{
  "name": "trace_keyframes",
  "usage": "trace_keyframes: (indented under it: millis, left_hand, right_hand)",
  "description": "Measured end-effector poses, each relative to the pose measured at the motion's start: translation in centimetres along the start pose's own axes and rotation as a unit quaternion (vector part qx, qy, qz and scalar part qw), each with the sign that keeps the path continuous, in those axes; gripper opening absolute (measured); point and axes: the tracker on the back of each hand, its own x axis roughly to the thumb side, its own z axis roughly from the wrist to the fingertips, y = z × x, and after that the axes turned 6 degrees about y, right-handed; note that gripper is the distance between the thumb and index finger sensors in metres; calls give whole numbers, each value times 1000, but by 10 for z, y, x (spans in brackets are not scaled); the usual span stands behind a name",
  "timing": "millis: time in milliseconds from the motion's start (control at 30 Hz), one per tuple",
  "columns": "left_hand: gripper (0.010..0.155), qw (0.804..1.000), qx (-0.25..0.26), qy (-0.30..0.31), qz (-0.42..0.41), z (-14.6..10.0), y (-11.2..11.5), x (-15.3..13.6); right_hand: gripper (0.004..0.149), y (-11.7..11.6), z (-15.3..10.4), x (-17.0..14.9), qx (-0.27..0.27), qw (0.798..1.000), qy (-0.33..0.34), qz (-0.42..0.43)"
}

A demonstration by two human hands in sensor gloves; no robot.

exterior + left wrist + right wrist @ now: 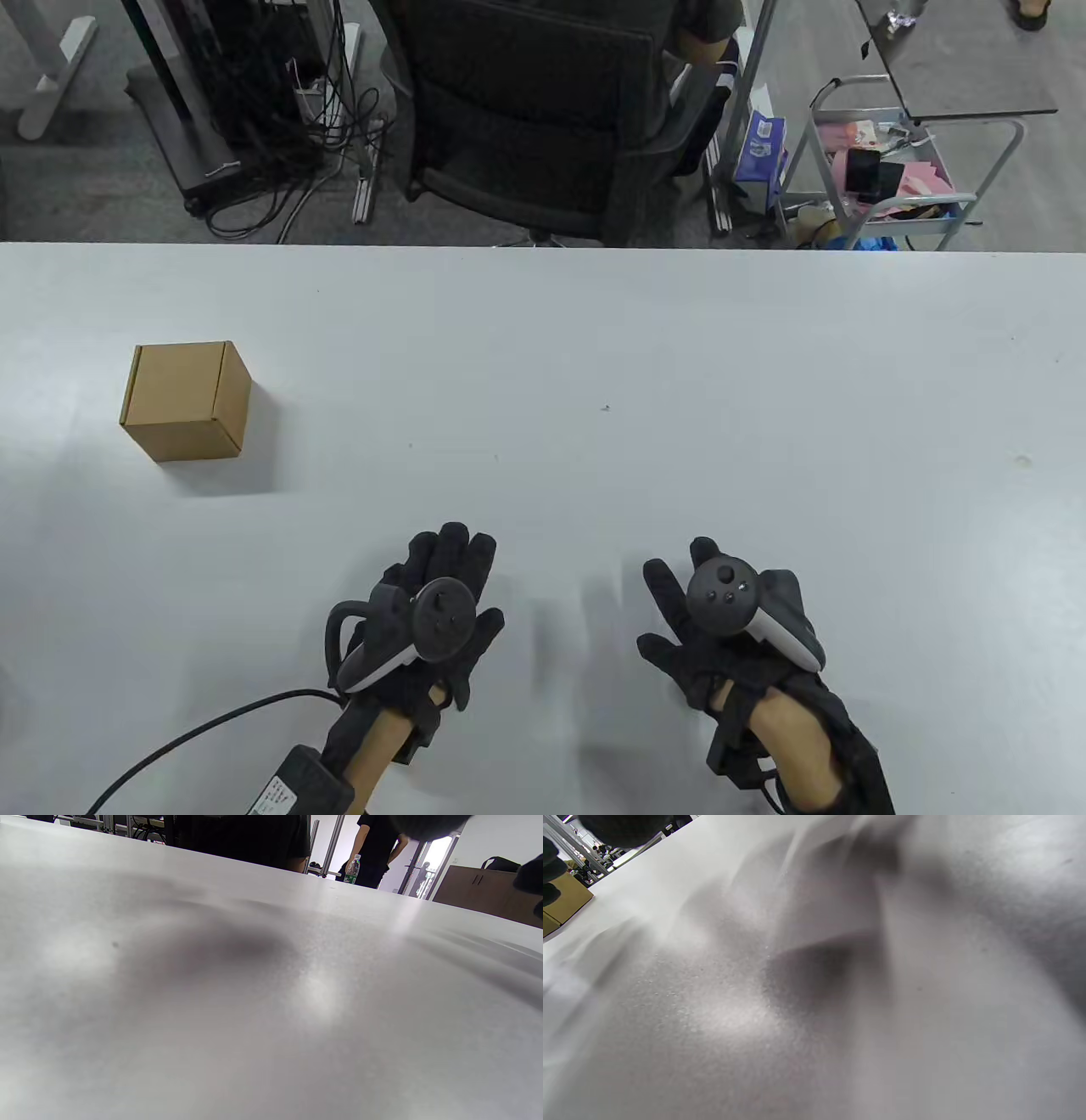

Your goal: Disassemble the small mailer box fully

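Note:
A small brown cardboard mailer box (187, 399) stands closed on the white table (594, 382) at the far left. It also shows at the left edge of the right wrist view (564, 899). My left hand (450, 586) lies flat near the table's front edge, fingers spread, holding nothing. My right hand (687, 611) lies flat to its right, fingers spread, holding nothing. Both hands are well away from the box. Dark fingertips (428, 823) hang at the top of the left wrist view and fingertips (619, 827) at the top left of the right wrist view.
Behind the table's far edge stand a black office chair (543, 127), a tangle of cables (288, 110) and a metal cart (882, 170) with pink items. A black cable (187, 739) runs from my left wrist across the front left.

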Motion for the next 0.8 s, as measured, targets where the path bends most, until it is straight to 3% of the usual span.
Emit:
trace_keyframes:
  millis: [800]
  left_hand:
    - [78, 1000, -17, 3, 5, 3, 5, 5]
  right_hand:
    - [75, 7, -4, -4, -25, 1000, 1, 2]
